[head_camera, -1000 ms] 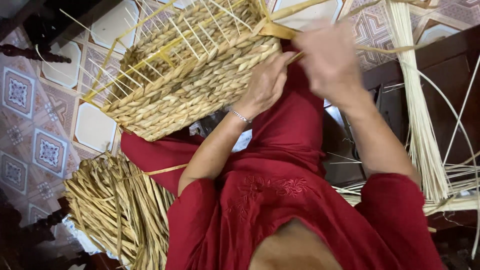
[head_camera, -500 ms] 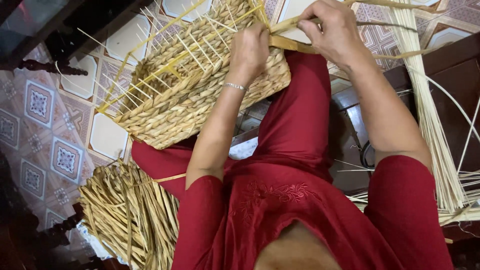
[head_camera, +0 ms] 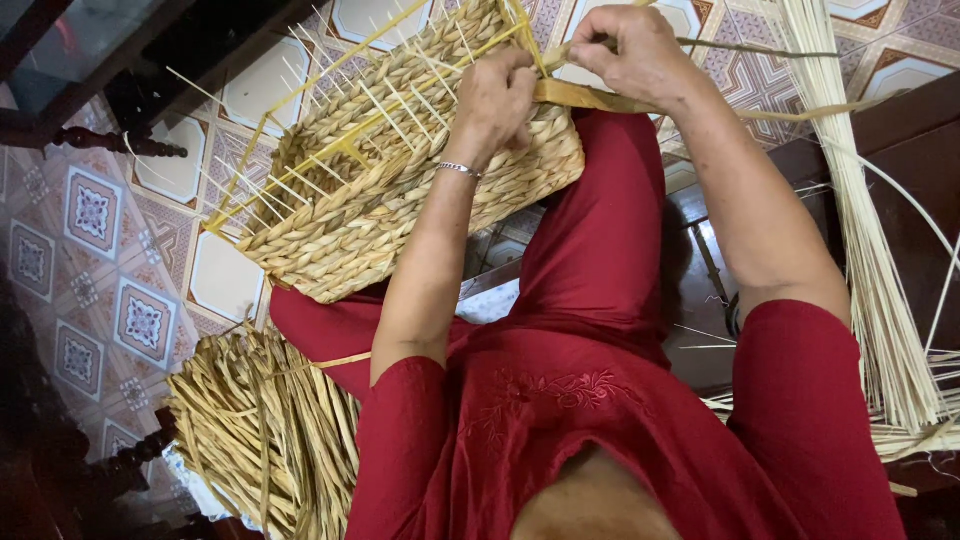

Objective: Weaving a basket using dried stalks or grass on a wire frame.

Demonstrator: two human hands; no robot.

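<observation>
A half-woven basket (head_camera: 380,190) of braided straw, with thin pale ribs sticking out of its open side, rests on my lap and knee. My left hand (head_camera: 495,100) presses on the basket's near edge, fingers curled over the weave. My right hand (head_camera: 630,50) is closed around a flat straw strand (head_camera: 600,98) that runs from the basket's corner out to the right. I wear red clothes and a thin bracelet (head_camera: 458,169) on the left wrist.
A heap of braided straw strands (head_camera: 260,430) lies on the patterned tile floor (head_camera: 120,270) at lower left. A bundle of thin pale reeds (head_camera: 870,250) lies at the right over dark wooden furniture (head_camera: 910,150). A dark carved wooden piece (head_camera: 110,140) is at upper left.
The view has shifted so the basket sits lower and nearer. My left hand moved onto the basket's edge and my right hand pulled the strand in beside it.
</observation>
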